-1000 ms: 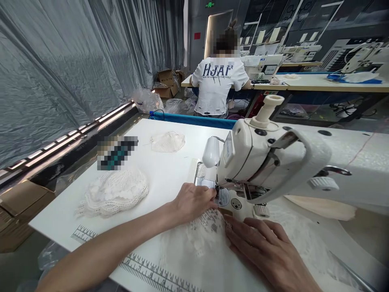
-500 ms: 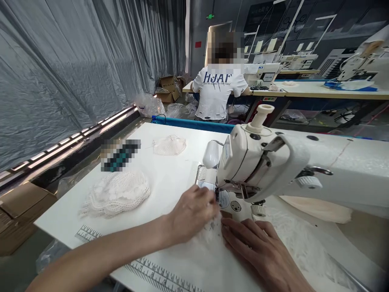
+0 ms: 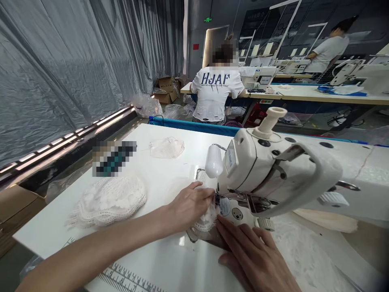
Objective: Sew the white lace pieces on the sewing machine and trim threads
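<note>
A small white lace piece (image 3: 207, 221) with a scalloped edge lies under the needle area of a white sewing machine (image 3: 270, 166). My left hand (image 3: 191, 206) is closed on the lace, just left of the presser foot, with the fingers bent down. Flat beside the lace's right edge rests my right hand (image 3: 252, 253), its fingers stretched towards the needle and the fingertips at the lace. The presser foot is partly hidden behind the machine head and my left fingers.
A stack of white lace pieces (image 3: 111, 200) lies on the left of the white table (image 3: 164, 174), near a pale pink fabric piece (image 3: 167, 147). More lace (image 3: 306, 247) and beige fabric (image 3: 331, 221) lie right. One person (image 3: 216, 91) sits ahead; another person (image 3: 330, 50) stands farther back.
My left hand has shifted slightly and its thumb now sticks out. The lace's scalloped edge shows between my hands. The view has moved a little, and a person has appeared at the back right.
</note>
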`<action>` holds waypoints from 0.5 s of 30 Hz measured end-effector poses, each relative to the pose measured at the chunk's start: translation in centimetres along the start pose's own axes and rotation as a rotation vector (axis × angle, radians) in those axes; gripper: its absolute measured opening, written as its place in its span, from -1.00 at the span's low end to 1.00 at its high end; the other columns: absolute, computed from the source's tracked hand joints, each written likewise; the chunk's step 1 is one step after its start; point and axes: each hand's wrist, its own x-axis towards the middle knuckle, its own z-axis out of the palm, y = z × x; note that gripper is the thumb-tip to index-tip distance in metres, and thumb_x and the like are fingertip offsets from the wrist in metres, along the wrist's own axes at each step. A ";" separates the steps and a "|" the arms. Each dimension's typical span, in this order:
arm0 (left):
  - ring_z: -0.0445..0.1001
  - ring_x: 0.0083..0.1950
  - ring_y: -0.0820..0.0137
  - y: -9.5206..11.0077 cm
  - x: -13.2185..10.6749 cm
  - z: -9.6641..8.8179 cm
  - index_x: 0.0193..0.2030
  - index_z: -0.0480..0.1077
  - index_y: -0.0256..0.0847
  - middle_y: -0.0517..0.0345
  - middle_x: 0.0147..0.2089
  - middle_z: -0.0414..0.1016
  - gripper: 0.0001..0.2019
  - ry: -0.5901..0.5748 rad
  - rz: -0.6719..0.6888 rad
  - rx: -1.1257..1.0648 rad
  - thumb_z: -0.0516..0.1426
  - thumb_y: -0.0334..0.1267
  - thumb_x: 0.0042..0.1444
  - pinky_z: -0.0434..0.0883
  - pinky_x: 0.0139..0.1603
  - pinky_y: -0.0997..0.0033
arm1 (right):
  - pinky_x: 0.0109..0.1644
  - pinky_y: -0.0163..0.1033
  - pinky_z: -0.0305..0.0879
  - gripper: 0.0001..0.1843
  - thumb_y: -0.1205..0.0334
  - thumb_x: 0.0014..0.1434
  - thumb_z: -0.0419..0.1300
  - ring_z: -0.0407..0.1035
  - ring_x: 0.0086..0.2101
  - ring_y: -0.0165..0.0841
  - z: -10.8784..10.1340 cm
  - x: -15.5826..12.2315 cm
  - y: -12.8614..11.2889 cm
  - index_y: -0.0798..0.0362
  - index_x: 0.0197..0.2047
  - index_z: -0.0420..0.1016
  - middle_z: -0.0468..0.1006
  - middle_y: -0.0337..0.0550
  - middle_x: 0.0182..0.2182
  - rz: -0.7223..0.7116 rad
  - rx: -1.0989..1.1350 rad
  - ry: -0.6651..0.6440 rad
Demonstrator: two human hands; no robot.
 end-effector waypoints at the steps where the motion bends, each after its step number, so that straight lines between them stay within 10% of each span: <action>1: 0.38 -0.27 0.49 -0.2 0.2 0.0 -0.22 0.30 -0.32 0.09 -0.20 0.38 -0.82 0.002 -0.020 -0.036 -0.09 -0.52 0.19 0.25 0.11 0.37 | -0.19 -0.16 0.17 -0.53 0.05 0.30 0.03 0.38 -0.15 -0.24 0.1 -0.1 0.0 0.19 0.14 0.34 0.41 0.00 0.12 0.001 -0.016 -0.010; 15: 0.38 -0.23 0.47 0.0 -0.2 -0.7 -0.21 0.33 -0.31 0.02 -0.14 0.40 -0.80 0.106 0.031 -0.106 -0.08 -0.54 0.19 0.22 0.14 0.28 | -0.15 -0.15 0.14 -0.55 0.05 0.34 -0.03 0.38 -0.14 -0.27 -0.3 0.2 0.2 0.19 0.09 0.39 0.44 -0.07 0.09 -0.019 -0.017 0.022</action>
